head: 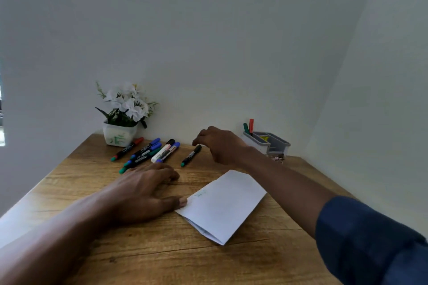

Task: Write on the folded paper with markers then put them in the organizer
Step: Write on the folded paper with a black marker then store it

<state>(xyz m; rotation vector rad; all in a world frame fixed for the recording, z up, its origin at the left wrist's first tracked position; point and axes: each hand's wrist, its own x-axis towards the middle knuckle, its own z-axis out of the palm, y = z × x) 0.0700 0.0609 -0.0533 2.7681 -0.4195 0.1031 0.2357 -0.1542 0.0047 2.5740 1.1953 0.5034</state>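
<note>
My left grip (143,192) lies flat and spread on the surface (162,250), its thumb touching the edge of the folded paper (224,206). My right grip (220,146) curls over the far end of a green-tipped black marker (191,155); I cannot tell whether it pinches it. The organizer (278,146) stands by the wall behind.

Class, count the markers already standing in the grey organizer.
2: a green-capped marker and a red-capped marker, side by side at the left end of the organizer. Others may be hidden inside.
</note>
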